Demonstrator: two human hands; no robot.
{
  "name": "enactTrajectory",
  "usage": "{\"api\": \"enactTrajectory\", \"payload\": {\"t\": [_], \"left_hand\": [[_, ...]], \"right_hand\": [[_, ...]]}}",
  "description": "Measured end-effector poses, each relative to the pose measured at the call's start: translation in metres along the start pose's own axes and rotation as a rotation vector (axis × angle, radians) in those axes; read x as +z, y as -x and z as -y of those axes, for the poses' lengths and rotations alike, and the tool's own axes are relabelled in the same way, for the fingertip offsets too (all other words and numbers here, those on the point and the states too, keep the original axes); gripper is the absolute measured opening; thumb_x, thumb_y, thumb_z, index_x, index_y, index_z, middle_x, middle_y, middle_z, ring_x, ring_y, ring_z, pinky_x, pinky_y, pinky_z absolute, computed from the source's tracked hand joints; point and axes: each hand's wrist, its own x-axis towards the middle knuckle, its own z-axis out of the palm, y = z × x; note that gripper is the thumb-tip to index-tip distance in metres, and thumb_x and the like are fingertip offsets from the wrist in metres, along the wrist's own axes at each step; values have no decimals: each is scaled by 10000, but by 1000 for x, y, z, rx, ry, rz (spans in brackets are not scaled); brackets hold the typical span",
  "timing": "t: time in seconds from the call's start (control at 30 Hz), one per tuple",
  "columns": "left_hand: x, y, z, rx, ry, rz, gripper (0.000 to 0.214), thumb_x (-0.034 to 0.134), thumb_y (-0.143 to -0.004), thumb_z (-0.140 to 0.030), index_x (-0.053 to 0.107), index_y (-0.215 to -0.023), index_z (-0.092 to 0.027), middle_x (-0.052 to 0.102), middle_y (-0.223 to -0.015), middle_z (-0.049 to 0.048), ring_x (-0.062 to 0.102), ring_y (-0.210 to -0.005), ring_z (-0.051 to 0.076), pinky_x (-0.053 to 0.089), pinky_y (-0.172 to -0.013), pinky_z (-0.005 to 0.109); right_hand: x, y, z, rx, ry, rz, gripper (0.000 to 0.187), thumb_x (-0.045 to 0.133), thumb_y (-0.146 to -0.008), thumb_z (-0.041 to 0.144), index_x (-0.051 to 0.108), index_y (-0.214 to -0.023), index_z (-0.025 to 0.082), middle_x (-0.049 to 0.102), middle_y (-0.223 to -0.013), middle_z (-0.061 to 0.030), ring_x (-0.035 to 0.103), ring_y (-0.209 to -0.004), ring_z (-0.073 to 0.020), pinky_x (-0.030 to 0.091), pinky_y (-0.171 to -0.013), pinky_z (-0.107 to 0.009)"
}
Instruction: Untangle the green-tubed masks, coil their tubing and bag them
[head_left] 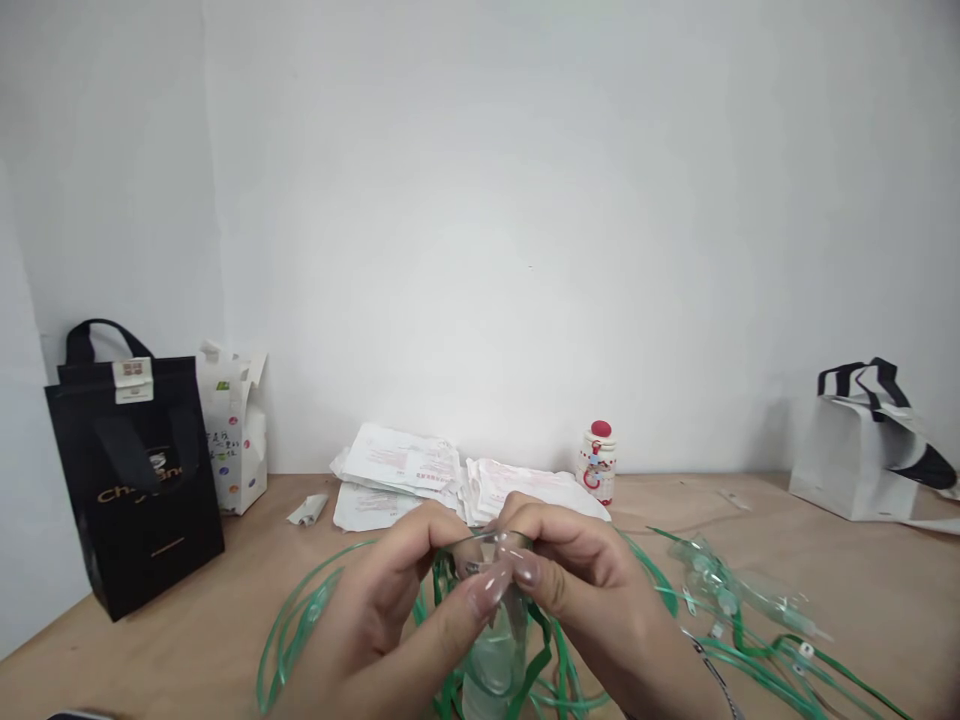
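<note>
A transparent nebulizer mask (471, 555) stands close in front of me, with a whitish cup (487, 662) visible below and through it. My left hand (405, 625) pinches its upper edge from the left. From the other side, my right hand (592, 590) grips the same edge, and both thumbs meet near its middle. Some of the fingers are hidden behind the mask. A green strap (541, 660) hangs at the mask's right side. Coils of green tubing (271, 640) lie on the table around and beneath my hands.
Paper packets (405, 460) lie by the wall, near a white bottle (596, 465) with a red top. A second mask set (709, 572) with tubing is on the right. A black bag (142, 500) and white bag (244, 430) stand left; another white bag (847, 460) stands far right.
</note>
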Motion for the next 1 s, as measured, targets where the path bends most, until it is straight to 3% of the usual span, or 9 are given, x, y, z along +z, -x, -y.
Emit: {"api": "enactTrajectory", "payload": {"t": [0.2, 0.4, 0.53, 0.63, 1.0], "left_hand": [[4, 0, 2, 53, 23, -9, 142, 557, -824, -314, 545, -751, -192, 522, -762, 8, 491, -753, 163, 376, -641, 277], [4, -2, 2, 13, 67, 3, 145, 607, -790, -329, 573, -734, -199, 528, -715, -9, 474, -716, 145, 383, -668, 260], [2, -1, 3, -11, 143, -31, 252, 531, -819, -430, 581, -740, -195, 510, -707, -6, 431, -688, 140, 371, -666, 258], [3, -4, 5, -20, 196, -68, 218, 551, -822, -376, 589, -713, -191, 503, -687, -16, 422, -686, 131, 353, -649, 240], [4, -4, 9, 66, 187, -83, 230, 587, -804, -349, 619, -654, -178, 512, -643, -15, 441, -634, 120, 362, -598, 227]], "right_hand": [[-2, 2, -1, 41, -50, 21, 144, 584, -826, 267, 619, -732, 164, 494, -687, 11, 447, -661, -107, 351, -620, -236], [-4, 3, 5, 43, -17, -21, 167, 599, -810, 285, 608, -697, 162, 481, -673, 7, 444, -641, -117, 347, -592, -244], [-2, 2, 5, 56, -38, -46, 171, 632, -784, 286, 604, -677, 156, 475, -627, 21, 421, -587, -98, 330, -552, -229], [-2, 1, 3, 85, -34, -45, 171, 638, -780, 287, 607, -685, 148, 496, -620, 18, 426, -585, -95, 335, -557, -228], [-5, -4, -1, 180, -174, 76, 248, 679, -732, 342, 552, -660, 141, 485, -629, 18, 404, -586, -89, 301, -551, -228]]}}
